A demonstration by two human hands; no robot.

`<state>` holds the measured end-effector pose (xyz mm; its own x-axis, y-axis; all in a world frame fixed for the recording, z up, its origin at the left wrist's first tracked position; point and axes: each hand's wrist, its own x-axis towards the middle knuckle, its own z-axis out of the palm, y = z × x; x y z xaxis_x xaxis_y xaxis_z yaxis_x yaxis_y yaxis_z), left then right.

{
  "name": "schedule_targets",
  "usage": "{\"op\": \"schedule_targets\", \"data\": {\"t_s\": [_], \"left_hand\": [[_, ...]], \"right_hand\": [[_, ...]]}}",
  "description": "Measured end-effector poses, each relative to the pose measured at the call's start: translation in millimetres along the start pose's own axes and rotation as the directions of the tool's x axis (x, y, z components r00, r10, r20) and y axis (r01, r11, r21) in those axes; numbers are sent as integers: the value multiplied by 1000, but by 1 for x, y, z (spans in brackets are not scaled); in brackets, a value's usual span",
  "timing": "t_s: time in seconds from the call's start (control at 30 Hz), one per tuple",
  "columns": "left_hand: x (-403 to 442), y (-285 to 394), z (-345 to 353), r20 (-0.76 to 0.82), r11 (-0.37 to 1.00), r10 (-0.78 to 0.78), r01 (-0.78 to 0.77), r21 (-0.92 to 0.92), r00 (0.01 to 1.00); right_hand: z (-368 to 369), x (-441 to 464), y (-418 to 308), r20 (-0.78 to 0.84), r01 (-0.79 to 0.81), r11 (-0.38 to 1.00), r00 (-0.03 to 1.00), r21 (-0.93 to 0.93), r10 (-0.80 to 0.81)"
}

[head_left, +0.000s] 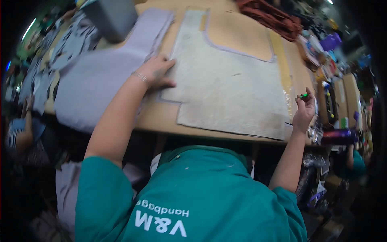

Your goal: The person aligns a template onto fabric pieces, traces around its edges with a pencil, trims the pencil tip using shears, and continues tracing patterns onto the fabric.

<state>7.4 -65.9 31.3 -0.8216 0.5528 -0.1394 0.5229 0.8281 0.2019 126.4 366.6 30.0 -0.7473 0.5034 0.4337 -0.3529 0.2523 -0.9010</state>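
Observation:
A large pale template board (231, 90) with a curved cut-out lies on the table in front of me, over lilac material that shows as a thin rim along its edges. My left hand (158, 72) is at the template's left edge, thumb and forefinger apart and holding nothing. Just left of that hand is a stack of lilac fabric (96, 76) cut to a shape. Beyond the template's right edge, my right hand (304, 111) is raised, its fingers closed on a small green object (304, 95), too small to name for certain.
A grey box-shaped block (109, 20) stands on the fabric's far side. Rust-brown material (272, 18) lies bunched at the back. More grey cut pieces (74, 42) are heaped at far left. A purple bottle (339, 137) lies at right, near cardboard boxes. Another person's arm (27, 125) shows at far left.

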Motion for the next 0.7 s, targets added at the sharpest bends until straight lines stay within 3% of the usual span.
{"op": "schedule_targets", "data": {"t_s": [0.1, 0.13, 0.2, 0.27, 0.33, 0.4, 0.6, 0.7], "left_hand": [[-3, 5, -11, 48, 999, -26, 24, 41, 999], [-4, 7, -12, 61, 997, -28, 24, 72, 998], [-4, 9, -15, 160, 996, -41, 28, 82, 986], [-2, 9, -16, 216, 995, -47, 25, 101, 975], [0, 8, -16, 229, 991, -53, 23, 132, 972], [-4, 8, -19, 225, 990, -39, 7, 138, 974], [-7, 3, -17, 239, 992, -36, 6, 125, 970], [-7, 2, -14, 225, 992, -48, 19, 127, 973]], "right_hand": [[67, -42, -16, 351, -123, 968, 936, 217, 40], [89, -59, -28, 423, -159, 985, 899, 62, 118], [133, -86, -33, 603, -328, 926, 782, 186, 156], [177, -106, -45, 685, -489, 865, 669, 114, 288], [211, -120, -42, 758, -571, 813, 579, 113, 301], [234, -131, -30, 758, -605, 785, 573, 134, 312], [261, -145, -25, 742, -292, 956, 638, -13, 205], [269, -148, -23, 732, -262, 965, 658, 3, 176]]}}
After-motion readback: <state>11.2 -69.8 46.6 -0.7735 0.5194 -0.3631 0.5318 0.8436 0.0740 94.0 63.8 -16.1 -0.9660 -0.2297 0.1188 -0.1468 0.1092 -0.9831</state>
